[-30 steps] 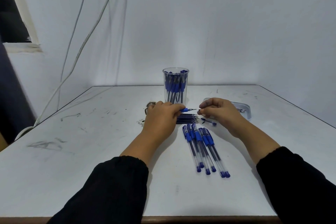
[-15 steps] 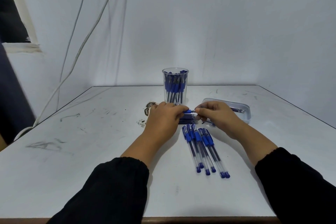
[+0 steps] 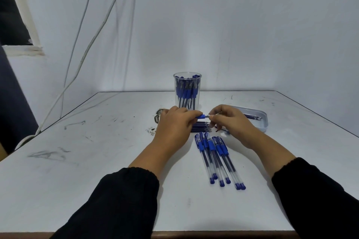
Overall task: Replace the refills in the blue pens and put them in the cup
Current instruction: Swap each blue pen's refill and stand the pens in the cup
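Holding one blue pen (image 3: 201, 116) sideways in front of me, I have my left hand (image 3: 174, 128) curled round its barrel so only the blue grip end pokes out toward the right. My right hand (image 3: 231, 123) pinches the small tip piece at that end between thumb and fingertips, the other fingers tucked loosely under. I judge this to be the twisting of the tip on or off; which of the two I cannot tell from here. Both hands hover just above the worktop (image 3: 116, 161), close to the supplies so every reach is short.

Directly beneath my hands lies a tidy stack of refills (image 3: 201, 128), placed where I can grab one without looking away. Nearer to me, five capped pens (image 3: 215, 157) lie side by side, caps away from me, ends toward me, likely waiting their turn. The clear cup (image 3: 186, 91) stands just behind my hands, already crowded with blue pens, which suggests the job is well along. At the right, a shallow plastic tray (image 3: 264, 124) holds a few thin sticks, probably the spent refills, kept apart from the fresh ones so they do not get mixed.
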A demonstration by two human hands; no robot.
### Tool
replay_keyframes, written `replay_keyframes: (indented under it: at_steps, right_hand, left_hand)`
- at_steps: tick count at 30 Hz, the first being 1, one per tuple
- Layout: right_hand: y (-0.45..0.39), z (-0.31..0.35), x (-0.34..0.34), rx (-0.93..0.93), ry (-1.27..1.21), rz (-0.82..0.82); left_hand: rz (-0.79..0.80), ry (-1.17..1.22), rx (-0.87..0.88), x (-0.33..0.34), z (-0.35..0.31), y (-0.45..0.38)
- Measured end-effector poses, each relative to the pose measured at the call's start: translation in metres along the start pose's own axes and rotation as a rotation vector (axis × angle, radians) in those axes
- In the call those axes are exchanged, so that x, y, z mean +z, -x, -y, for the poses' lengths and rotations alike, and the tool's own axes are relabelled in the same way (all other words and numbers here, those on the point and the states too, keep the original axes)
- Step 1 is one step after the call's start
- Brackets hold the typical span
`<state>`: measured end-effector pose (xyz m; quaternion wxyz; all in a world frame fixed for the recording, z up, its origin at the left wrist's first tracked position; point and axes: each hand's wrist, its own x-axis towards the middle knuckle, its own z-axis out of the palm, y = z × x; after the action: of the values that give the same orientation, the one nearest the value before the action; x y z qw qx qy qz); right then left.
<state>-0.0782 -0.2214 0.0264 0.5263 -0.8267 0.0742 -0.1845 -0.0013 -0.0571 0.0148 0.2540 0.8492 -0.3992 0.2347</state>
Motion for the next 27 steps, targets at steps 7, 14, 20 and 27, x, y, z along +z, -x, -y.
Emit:
replay_keyframes:
  at_steps: [7,14,20,27]
  right_hand:
    - [0.001,-0.0005,0.0001,-0.001,-0.023,-0.011]
    - [-0.0003,-0.0022,0.002,-0.026,-0.013,-0.014]
    - [0.0009,-0.0004,0.0003,-0.052,-0.005,-0.002]
    - [0.001,-0.001,0.0003,-0.039,-0.021,-0.022]
  left_hand:
    - [-0.003,0.006,0.005,-0.0002,-0.001,0.0009]
    - [-0.011,0.015,0.013,0.0,0.0001,0.0014]
    - [-0.02,0.018,0.019,0.0006,-0.0005,0.0015]
    - [-0.024,0.028,0.029,0.0015,0.0001,0.0009]
